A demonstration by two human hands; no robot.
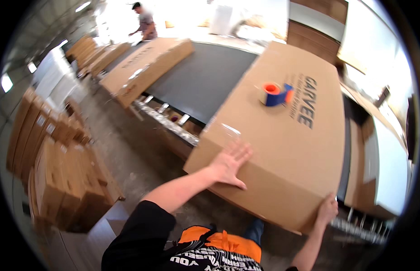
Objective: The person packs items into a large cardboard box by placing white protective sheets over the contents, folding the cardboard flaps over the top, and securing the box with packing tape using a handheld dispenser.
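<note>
Under my left hand: large brown carton, lying flat across the dark conveyor belt, near end overhanging toward me.
Carton handling: judged bulky, stiff-walled, probably heavy; smooth board may slip under a flat palm; corners could crush.
Carton hold points: near right corner, at my right hand, and near left corner, just left of my left fingers; best supported from below.
Left pose: forearm angled forward and rightward, palm down by the near top edge, fingers spread apart, clamping nothing.
Right pose: fingers bent at the corner; tips hidden, so I cannot tell whether they clamp.
Tape dispenser: on the carton top, beyond my left fingers.
</note>
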